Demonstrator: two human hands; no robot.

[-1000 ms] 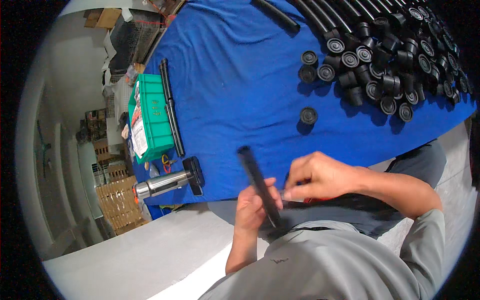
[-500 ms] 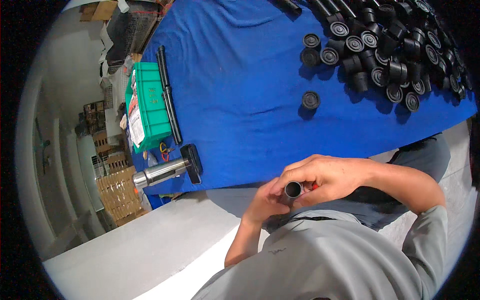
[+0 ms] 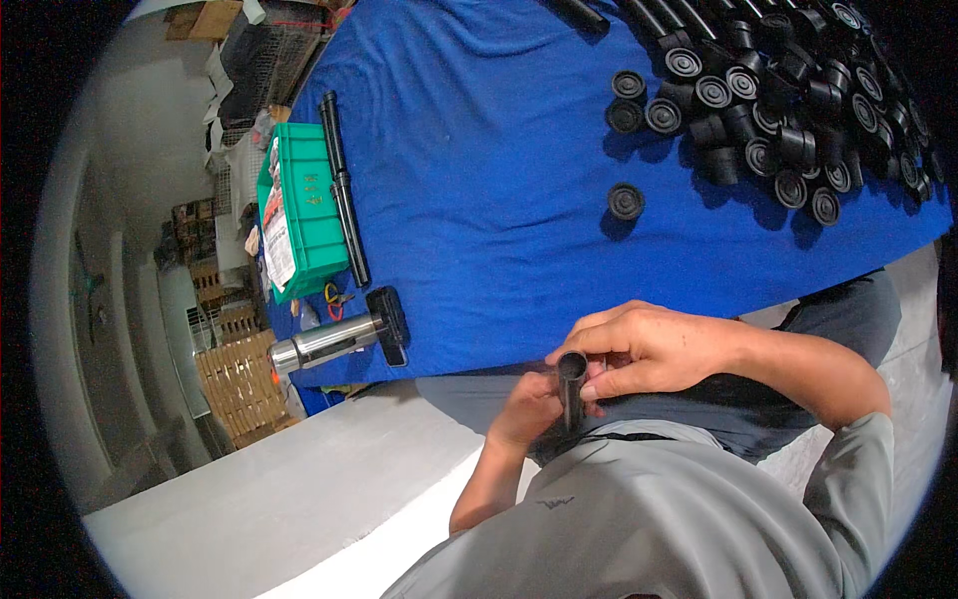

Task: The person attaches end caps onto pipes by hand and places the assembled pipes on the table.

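Note:
A black tube (image 3: pixel 572 384) stands upright close to my chest, its open end facing the camera. My left hand (image 3: pixel 526 409) wraps around it from below. My right hand (image 3: pixel 649 344) pinches it near the top rim. Both hands sit just off the near edge of the blue cloth-covered table (image 3: pixel 479 180). One black round cap (image 3: pixel 626 202) lies alone on the cloth, the nearest cap to my hands.
Several black caps (image 3: pixel 778 110) are heaped at the far right of the table. A green crate (image 3: pixel 299 215) stands at the left with two long black tubes (image 3: pixel 342 195) beside it. A mallet with a metal handle (image 3: pixel 334 337) and small scissors (image 3: pixel 334 298) lie near the left corner.
The tube has swung from lying slanted across my lap to pointing end-on at the camera. Both hands have closed in on it and moved slightly toward my body.

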